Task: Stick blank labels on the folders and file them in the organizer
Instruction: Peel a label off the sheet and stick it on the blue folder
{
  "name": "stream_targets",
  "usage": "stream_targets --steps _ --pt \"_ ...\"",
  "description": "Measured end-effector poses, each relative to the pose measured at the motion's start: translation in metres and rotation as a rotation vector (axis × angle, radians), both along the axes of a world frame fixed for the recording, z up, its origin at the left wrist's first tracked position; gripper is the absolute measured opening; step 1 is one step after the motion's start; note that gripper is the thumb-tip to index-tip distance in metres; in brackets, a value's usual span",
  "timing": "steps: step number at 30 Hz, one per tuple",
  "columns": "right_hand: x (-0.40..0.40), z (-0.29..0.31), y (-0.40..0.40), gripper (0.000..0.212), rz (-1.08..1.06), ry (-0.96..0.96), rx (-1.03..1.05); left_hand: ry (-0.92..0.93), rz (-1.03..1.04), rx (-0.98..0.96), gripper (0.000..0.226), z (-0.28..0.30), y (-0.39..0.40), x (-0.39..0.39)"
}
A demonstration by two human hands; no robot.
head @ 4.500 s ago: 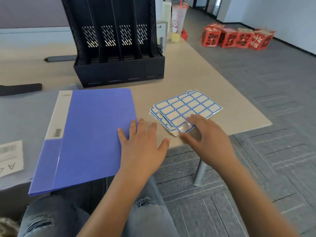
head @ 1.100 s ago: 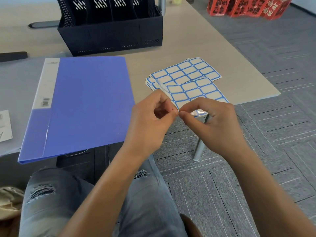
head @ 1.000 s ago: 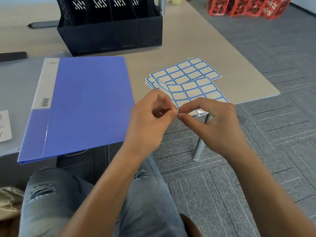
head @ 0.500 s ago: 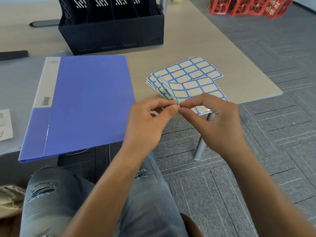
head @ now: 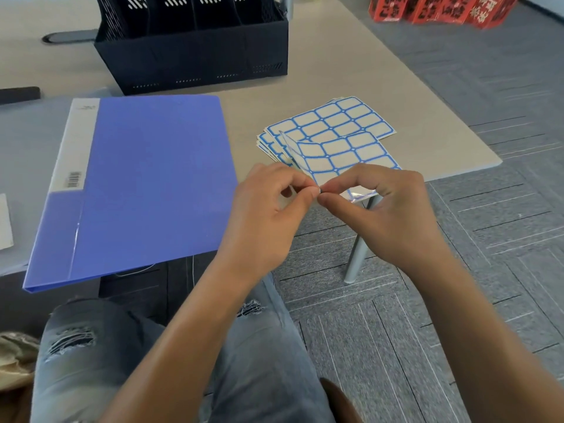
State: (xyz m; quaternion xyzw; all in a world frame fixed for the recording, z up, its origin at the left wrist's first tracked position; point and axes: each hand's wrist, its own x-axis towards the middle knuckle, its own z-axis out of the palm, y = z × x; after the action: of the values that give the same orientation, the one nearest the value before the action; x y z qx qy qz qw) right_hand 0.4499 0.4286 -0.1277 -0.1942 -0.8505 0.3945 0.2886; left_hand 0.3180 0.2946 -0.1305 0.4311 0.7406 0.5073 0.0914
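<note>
A closed blue folder (head: 146, 184) lies flat on the desk, its near corner hanging over the front edge. To its right a stack of blue-bordered label sheets (head: 332, 120) rests on the desk. One label sheet (head: 345, 157) is lifted above the desk edge and curls upward. My right hand (head: 384, 215) holds this sheet, thumb and forefinger pinching its near left corner. My left hand (head: 268, 215) pinches the same corner, fingertip to fingertip with the right. The black slotted organizer (head: 195, 59) stands behind the folder.
The beige desk (head: 351, 68) ends just right of the label stack, with a metal leg (head: 358, 248) beneath. Red boxes (head: 442, 9) sit on the grey carpet far right. A paper slip (head: 4, 221) lies at the left edge. My knees in jeans are below.
Earlier my left hand lay flat on the folder and my right touched the stack. Since then both hands have lifted one sheet and pinch its corner; over the last second it curled up slightly.
</note>
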Motion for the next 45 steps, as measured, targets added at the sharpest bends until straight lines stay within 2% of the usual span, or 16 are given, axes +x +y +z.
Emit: stream_targets --steps 5,10,19,30,39,45 --pt "-0.004 -0.004 0.006 0.007 -0.001 -0.032 0.157 0.097 -0.027 -0.012 0.007 -0.001 0.003 -0.002" --pt "-0.005 -0.008 0.001 0.006 -0.049 0.029 -0.088 -0.041 0.027 0.029 0.009 -0.007 0.0 -0.001" --pt "-0.007 -0.007 0.003 0.005 -0.006 0.028 -0.111 -0.125 0.01 0.046 0.008 -0.006 0.002 -0.004" --pt "-0.007 -0.006 0.009 0.003 0.046 -0.032 -0.09 0.116 -0.089 0.009 0.009 -0.007 0.003 -0.009" --pt "-0.011 -0.009 0.015 0.006 0.11 -0.001 -0.257 0.119 -0.106 0.022 0.008 -0.008 0.003 -0.011" --pt "-0.01 -0.011 0.016 0.003 0.093 0.019 -0.251 0.094 -0.1 0.025 0.008 -0.007 0.003 -0.012"
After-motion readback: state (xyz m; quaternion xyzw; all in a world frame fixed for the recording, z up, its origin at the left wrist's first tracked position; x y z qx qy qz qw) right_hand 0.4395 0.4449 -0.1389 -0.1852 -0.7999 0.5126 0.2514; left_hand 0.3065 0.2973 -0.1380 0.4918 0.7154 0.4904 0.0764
